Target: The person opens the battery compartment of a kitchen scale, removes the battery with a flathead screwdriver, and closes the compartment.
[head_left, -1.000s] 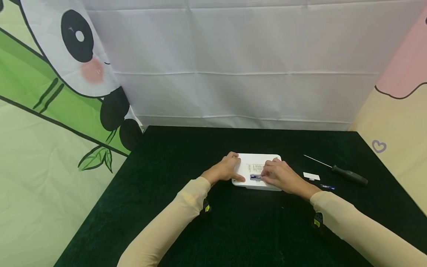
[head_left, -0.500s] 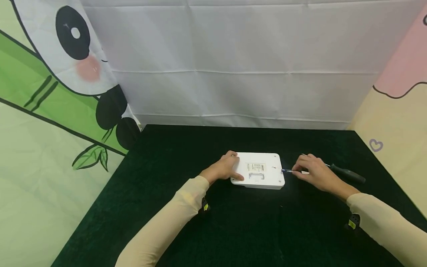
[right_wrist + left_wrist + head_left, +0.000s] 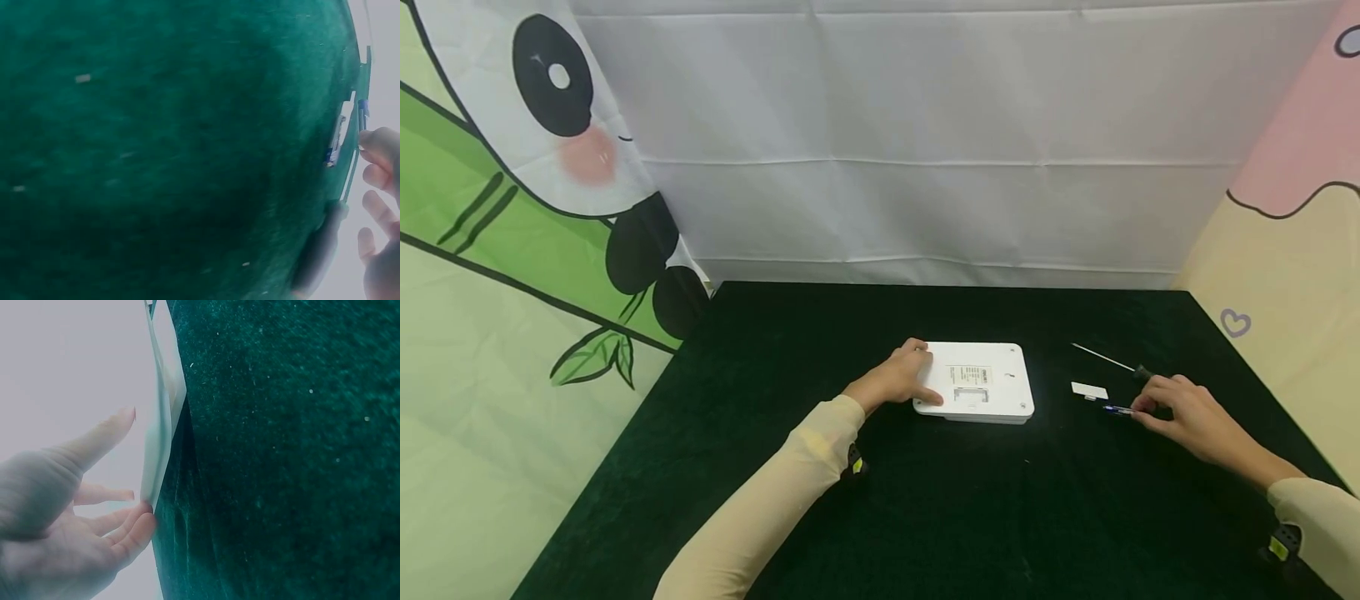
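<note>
left hand [image 3: 904, 379] resting flat on the white box [image 3: 981, 383] mid-table, right hand [image 3: 1183, 414] pinching a small blue battery [image 3: 1117, 409] toward the table's right edge, screwdriver [image 3: 1105, 358] just behind, wrist view shows only the battery's side and fingertips [image 3: 375, 145]

A dark green table [image 3: 925, 517] carries a white device [image 3: 977, 383], small white cover [image 3: 1088, 390], battery [image 3: 1117, 409] and screwdriver [image 3: 1108, 359].

Counted around the one flat white plastic device [image 3: 977, 385]: one black-handled screwdriver [image 3: 1108, 360], one small white cover [image 3: 1088, 390], two blue batteries [image 3: 1117, 409].
</note>
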Available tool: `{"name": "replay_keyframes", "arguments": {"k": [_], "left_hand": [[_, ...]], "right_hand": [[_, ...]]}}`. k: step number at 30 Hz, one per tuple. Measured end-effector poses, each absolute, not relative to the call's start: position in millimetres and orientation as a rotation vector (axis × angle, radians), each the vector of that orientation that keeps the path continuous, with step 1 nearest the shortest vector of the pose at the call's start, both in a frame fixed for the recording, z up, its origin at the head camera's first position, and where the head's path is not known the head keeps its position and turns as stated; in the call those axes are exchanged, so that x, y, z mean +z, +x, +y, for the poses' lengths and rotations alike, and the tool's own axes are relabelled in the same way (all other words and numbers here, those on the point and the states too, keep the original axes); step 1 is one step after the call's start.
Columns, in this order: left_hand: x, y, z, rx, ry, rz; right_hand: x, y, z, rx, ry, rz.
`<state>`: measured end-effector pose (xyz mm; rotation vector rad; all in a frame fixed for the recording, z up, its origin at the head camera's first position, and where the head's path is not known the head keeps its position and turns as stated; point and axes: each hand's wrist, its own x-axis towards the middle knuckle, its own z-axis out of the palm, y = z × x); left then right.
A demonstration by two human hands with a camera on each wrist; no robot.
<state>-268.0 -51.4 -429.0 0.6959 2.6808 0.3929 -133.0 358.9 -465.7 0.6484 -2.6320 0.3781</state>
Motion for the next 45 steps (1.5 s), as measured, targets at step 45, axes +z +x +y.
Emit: {"name": "replay_keyframes", "arguments": {"k": [45], "left_hand": [[-428.7,-260.2,-64.0,0.385,0.718,2.662]], "right_hand": [[-479.6,-150.7,307.3,0.369,0.379,-2.814]]}}
